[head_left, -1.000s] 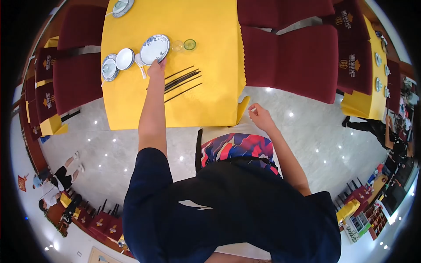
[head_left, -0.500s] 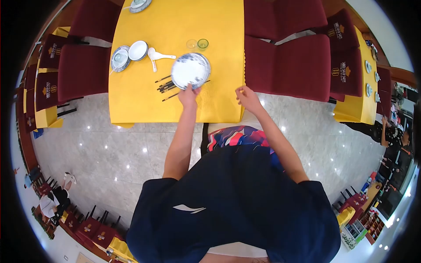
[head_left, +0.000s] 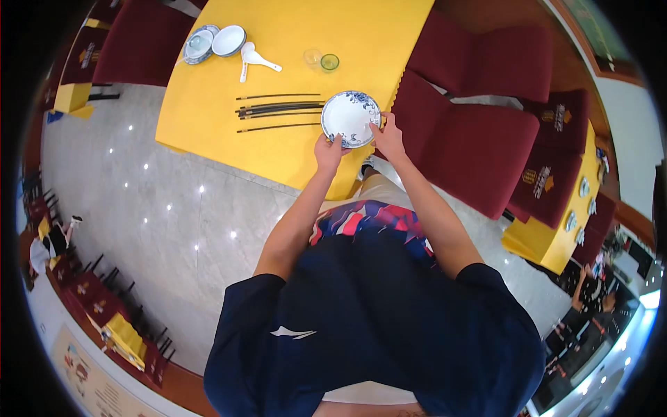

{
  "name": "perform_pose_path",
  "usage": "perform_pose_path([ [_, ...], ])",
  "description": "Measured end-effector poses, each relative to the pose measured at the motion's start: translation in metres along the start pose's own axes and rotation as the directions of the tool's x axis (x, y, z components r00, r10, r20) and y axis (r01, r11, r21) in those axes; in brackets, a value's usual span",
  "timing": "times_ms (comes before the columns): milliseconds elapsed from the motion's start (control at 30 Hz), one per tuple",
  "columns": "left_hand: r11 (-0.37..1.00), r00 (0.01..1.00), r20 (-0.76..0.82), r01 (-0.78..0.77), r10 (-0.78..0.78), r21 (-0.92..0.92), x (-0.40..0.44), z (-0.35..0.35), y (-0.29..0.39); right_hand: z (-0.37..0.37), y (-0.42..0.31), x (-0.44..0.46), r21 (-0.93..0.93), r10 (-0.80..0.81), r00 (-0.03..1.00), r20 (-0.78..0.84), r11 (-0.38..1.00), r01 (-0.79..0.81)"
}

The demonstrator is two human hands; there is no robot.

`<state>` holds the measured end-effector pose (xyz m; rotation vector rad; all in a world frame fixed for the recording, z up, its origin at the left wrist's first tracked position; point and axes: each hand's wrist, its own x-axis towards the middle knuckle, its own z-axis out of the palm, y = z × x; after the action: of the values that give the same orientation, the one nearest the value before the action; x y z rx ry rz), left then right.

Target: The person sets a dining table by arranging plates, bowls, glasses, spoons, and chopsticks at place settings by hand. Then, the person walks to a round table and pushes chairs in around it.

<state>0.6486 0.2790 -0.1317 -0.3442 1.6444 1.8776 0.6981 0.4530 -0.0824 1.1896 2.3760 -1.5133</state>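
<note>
Both of my hands hold a white plate with a blue floral rim (head_left: 351, 115) near the table's right edge. My left hand (head_left: 329, 153) grips its lower left rim, thumb on top. On the right rim, the thumb and fingers of my right hand (head_left: 389, 137) are closed. Whether more plates lie under it is hidden. Several dark chopsticks (head_left: 278, 109) lie left of the plate, their right ends close to it. Farther up the table are white spoons (head_left: 262, 58), a green glass (head_left: 329, 62) beside a clear glass (head_left: 312, 57), and white bowls (head_left: 229, 42).
A yellow cloth covers the table (head_left: 215, 135). Blue-patterned dishes (head_left: 199, 44) stand at its far left. Dark red chairs (head_left: 458, 142) line the right side, close to my right arm. Another set table (head_left: 545, 236) stands farther right, with people (head_left: 587, 299) beyond.
My left hand has carried the plate to the right, off the chopsticks. My right hand has come in and taken hold of its right rim. The view has turned.
</note>
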Motion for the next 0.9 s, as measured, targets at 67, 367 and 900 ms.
perform_pose_path([
  [67,0.995,0.999,-0.007,0.042,-0.043,-0.086,0.011,0.016,-0.002,-0.008,0.007,0.026,0.017,-0.035,0.999,0.023,0.999,0.035],
  [367,0.992,0.989,-0.13,0.051,-0.066,-0.115,0.039,0.038,0.003,-0.003,0.03,0.101,-0.043,-0.264,0.957,0.121,0.962,0.27],
  [900,0.919,0.97,-0.094,0.18,-0.226,-0.352,0.044,0.026,-0.013,-0.094,0.01,0.093,0.25,-0.043,0.946,0.32,0.967,-0.04],
])
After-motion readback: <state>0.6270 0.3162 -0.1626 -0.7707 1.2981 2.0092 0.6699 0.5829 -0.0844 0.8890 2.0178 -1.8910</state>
